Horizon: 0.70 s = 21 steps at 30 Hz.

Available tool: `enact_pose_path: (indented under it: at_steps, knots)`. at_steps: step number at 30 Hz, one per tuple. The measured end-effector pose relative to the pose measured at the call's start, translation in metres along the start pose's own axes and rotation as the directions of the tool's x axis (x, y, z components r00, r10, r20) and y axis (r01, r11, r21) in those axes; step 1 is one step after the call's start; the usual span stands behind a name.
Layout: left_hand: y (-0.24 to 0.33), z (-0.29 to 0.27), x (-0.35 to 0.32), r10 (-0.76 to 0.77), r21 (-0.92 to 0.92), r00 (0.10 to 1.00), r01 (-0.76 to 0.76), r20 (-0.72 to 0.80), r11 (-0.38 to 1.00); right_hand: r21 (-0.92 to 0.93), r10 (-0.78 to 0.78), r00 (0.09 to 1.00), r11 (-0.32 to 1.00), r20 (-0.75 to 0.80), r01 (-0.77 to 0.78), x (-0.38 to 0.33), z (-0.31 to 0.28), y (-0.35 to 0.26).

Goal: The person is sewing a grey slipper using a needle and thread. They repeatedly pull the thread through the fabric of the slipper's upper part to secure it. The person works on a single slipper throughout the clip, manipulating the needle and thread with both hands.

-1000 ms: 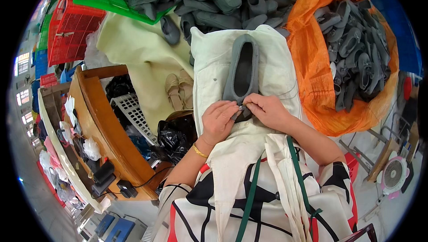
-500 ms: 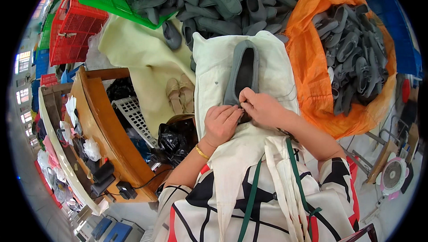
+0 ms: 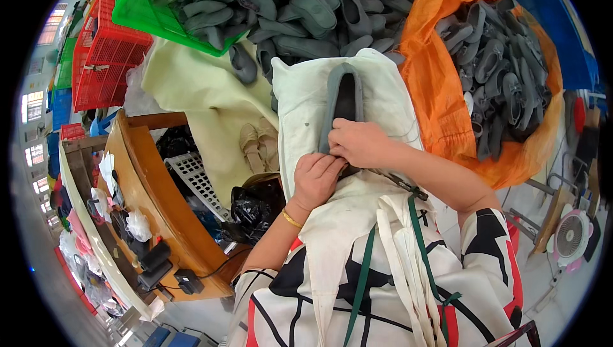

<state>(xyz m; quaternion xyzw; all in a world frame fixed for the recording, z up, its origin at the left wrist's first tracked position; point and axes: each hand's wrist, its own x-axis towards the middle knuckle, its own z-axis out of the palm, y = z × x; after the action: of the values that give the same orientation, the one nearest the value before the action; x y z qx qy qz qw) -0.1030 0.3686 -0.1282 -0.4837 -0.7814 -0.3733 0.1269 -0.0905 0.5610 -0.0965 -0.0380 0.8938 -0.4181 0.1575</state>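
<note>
A grey slip-on shoe (image 3: 347, 94), its dark opening facing up, lies lengthwise on a white cushion (image 3: 389, 85) in front of me. My left hand (image 3: 317, 177) is closed on the near end of the shoe, thumb and fingertips pressed together at its edge. Just above those fingers, my right hand (image 3: 359, 144) is closed in a pinch over the shoe's opening. What its fingertips hold is hidden. A thin dark thread (image 3: 414, 137) curves over the cushion right of this hand. White cloth covers my lap below the shoe.
Beyond the cushion lies a heap of grey shoes (image 3: 313, 11), beside a green crate (image 3: 153, 18). An orange sack (image 3: 421, 46) full of grey shoes stands at the right. Left are a wooden drawer unit (image 3: 169, 213), beige shoes (image 3: 255, 146) and a black plastic bag (image 3: 252, 209).
My right hand has moved left and slightly up along the shoe, and its forearm reaches further across. My left hand stays at the shoe's near end. The whole view has shifted slightly.
</note>
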Motion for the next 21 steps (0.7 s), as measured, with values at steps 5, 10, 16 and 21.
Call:
enact_pose_path:
  at_steps: [5, 10, 16, 21]
  knots:
    - [-0.004, -0.004, 0.006, -0.138, -0.118, 0.984, 0.151, 0.112, 0.981, 0.524, 0.144, 0.883, 0.842, -0.447, 0.128, 0.025, 0.013, 0.011]
    - [-0.003, -0.010, 0.016, -0.128, -0.111, 0.977, 0.148, 0.170, 0.983, 0.932, 0.346, 0.935, 0.305, 0.082, -0.194, 0.009, -0.011, 0.010]
    - [-0.007, -0.013, 0.027, -0.055, -0.148, 0.978, 0.085, 0.200, 0.985, 0.980, 0.344, 0.921, 0.140, -0.182, 0.141, -0.016, -0.080, 0.015]
    - [-0.012, -0.018, 0.032, -0.038, -0.155, 0.954, 0.088, 0.296, 0.984, 0.752, 0.416, 0.627, 0.324, -0.659, 0.574, -0.051, -0.191, 0.029]
